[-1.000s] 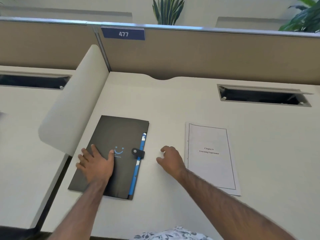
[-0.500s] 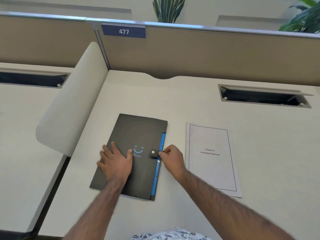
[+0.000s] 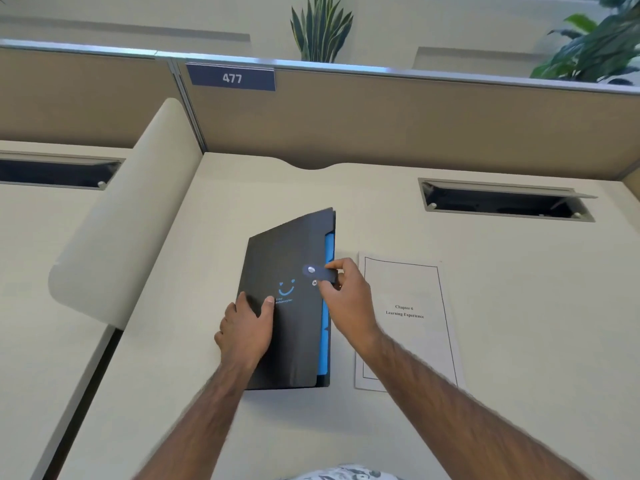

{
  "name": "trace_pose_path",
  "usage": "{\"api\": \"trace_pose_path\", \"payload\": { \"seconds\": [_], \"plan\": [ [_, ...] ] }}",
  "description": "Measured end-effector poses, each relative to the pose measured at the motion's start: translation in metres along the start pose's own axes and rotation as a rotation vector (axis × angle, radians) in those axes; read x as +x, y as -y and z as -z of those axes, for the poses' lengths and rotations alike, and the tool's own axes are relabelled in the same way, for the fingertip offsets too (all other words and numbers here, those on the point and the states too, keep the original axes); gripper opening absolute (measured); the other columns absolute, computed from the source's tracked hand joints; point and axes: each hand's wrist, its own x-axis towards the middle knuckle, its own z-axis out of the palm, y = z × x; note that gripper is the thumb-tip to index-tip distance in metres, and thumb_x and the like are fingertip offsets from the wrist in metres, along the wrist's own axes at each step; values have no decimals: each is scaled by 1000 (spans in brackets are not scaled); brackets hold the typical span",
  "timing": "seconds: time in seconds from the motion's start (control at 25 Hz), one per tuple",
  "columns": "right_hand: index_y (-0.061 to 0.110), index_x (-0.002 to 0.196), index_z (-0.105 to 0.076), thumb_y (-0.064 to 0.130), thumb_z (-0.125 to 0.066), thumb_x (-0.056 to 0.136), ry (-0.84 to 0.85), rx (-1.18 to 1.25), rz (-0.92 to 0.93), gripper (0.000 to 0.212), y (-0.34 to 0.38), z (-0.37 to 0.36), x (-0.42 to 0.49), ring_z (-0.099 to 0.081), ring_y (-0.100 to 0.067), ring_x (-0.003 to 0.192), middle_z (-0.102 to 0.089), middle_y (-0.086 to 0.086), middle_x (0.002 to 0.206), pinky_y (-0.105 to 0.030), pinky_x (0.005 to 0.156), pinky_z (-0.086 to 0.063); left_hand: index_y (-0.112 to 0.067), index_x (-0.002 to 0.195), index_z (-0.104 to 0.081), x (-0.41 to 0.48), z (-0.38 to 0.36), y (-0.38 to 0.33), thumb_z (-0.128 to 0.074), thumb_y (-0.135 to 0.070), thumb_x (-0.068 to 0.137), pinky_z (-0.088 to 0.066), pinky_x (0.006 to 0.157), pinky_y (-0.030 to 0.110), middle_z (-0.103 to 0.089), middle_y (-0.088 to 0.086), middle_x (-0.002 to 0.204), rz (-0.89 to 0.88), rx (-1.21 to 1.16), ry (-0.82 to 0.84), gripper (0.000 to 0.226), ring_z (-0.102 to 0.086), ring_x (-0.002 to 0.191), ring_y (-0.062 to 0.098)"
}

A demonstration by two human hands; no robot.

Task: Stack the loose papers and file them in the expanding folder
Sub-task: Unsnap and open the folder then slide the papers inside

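A black expanding folder (image 3: 291, 327) with a blue smile print and blue inner pockets lies on the pale desk (image 3: 242, 195), its far right corner raised a little. My left hand (image 3: 247, 329) grips its left edge, thumb on the cover. My right hand (image 3: 346, 292) pinches the folder's snap strap (image 3: 320, 273), which is lifted off its stud. A stack of white papers (image 3: 412, 327) headed "Chapter 6" lies flat just right of the folder, partly under my right forearm.
A rounded side divider (image 3: 121, 216) stands at the left. A tan partition (image 3: 415, 126) with a "477" label closes the back. An open cable slot (image 3: 502, 200) is sunk in the desk at the back right. Plants show above the partition.
The folder has slid right toward the papers and its far corner has lifted. My right hand took the strap and unsnapped it. My left hand moved from flat on the cover to gripping the edge.
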Motion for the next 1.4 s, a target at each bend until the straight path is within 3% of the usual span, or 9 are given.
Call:
{"api": "trace_pose_path", "payload": {
  "seconds": [0.12, 0.32, 0.44, 0.68, 0.8, 0.92, 1.16, 1.28, 1.4],
  "plan": [
    [15, 105, -59, 28, -55, 100, -3, 78, 77, 15, 37, 10, -5, -62, -15, 69, -66, -10, 86, -43, 64, -61, -26, 131, -55, -19, 19, -27, -40, -71, 92, -45, 105, 47, -57, 6, 145, -36, -391, 176, 62, -56, 124, 28],
    [13, 112, -63, 26, -43, 106, 38, 157, 48, 25, 74, 19, -15, -72, -27, 80, -67, -13, 97, -32, 59, -63, -34, 159, -27, -58, 63, -72, -44, -80, 87, -35, 114, 48, -35, -4, 165, -170, -653, 427, 87, -36, 149, 22],
    [13, 113, -64, 26, -43, 106, 62, 201, 22, 25, 83, 23, -20, -73, -21, 79, -71, -6, 92, -35, 62, -64, -33, 159, -26, -63, 76, -80, -55, -64, 93, -38, 108, 39, -36, -5, 164, -244, -650, 392, 79, -39, 147, 20],
    [14, 110, -65, 25, -41, 107, 33, 282, -63, 26, 78, 37, -22, -72, -8, 68, -71, -2, 86, -22, 57, -57, -38, 157, -27, -64, 91, -72, -61, -61, 89, -43, 113, 48, -39, -7, 161, -239, -667, 429, 79, -47, 141, 22],
    [19, 105, -66, 28, -43, 106, -39, 315, -149, 25, 68, 45, -17, -74, -21, 81, -74, -11, 97, -28, 63, -60, -38, 153, -36, -57, 102, -62, -56, -39, 102, -51, 107, 47, -52, -8, 150, -264, -628, 362, 55, -60, 127, 18],
    [20, 100, -66, 27, -44, 106, -74, 346, -185, 24, 60, 53, -15, -73, -16, 73, -75, -7, 91, -29, 60, -59, -36, 143, -51, -51, 117, -53, -47, -16, 100, -60, 90, 41, -66, -9, 129, -276, -517, 206, 47, -71, 105, 21],
    [22, 96, -67, 25, -44, 106, -120, 345, -188, 25, 52, 66, -13, -72, -13, 67, -74, -2, 84, -29, 58, -58, -32, 114, -63, -38, 139, -32, -43, -11, 96, -60, 85, 54, -74, -2, 103, -204, -328, 147, 34, -71, 95, 26],
    [24, 92, -67, 24, -44, 106, -168, 332, -197, 26, 49, 75, -12, -71, -13, 66, -72, -4, 87, -28, 57, -58, -31, 123, -61, -38, 140, -23, -43, -12, 101, -58, 89, 49, -71, -4, 115, -175, -278, 119, 34, -67, 103, 22],
    [23, 95, -67, 22, -43, 106, -99, 313, -152, 26, 51, 76, -13, -72, -11, 64, -73, -1, 84, -26, 56, -58, -41, 151, -40, -50, 134, -34, -40, -6, 99, -56, 75, 33, -63, -9, 122, -278, -219, 38, 63, -66, 89, 19]
  ]
}}
